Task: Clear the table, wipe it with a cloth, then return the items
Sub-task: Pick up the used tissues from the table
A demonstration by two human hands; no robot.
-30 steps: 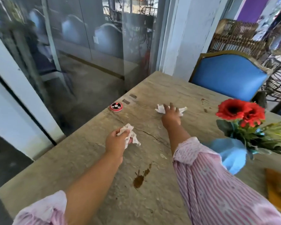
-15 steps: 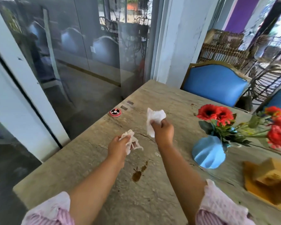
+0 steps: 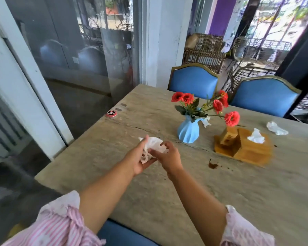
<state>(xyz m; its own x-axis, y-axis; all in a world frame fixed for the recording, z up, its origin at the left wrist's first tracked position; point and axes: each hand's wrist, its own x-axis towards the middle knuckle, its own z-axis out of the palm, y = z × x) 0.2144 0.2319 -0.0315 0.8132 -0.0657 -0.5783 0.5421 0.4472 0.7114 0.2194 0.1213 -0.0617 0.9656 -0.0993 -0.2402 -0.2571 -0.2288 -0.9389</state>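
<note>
Over the stone table (image 3: pixel 167 189) my left hand (image 3: pixel 140 158) and my right hand (image 3: pixel 168 157) meet, both closed on crumpled white tissues (image 3: pixel 154 144) bunched between them. A blue ribbed vase (image 3: pixel 188 132) with red flowers (image 3: pixel 182 98) stands just beyond my right hand. To its right a wooden tissue box (image 3: pixel 247 150) has a tissue sticking up from it. Another crumpled tissue (image 3: pixel 276 128) lies at the far right, and a small white scrap (image 3: pixel 206 122) lies behind the vase. A brown stain (image 3: pixel 212 165) marks the table in front of the box.
A round red and black disc (image 3: pixel 111 113) sits at the table's left edge beside a glass wall (image 3: pixel 78 50). Two blue chairs (image 3: pixel 194 79) (image 3: pixel 263 96) stand at the far side. A crack runs across the tabletop.
My right hand lifted a tissue off the table and brought it to my left hand. The view swung right, showing the vase, the tissue box and more tissues.
</note>
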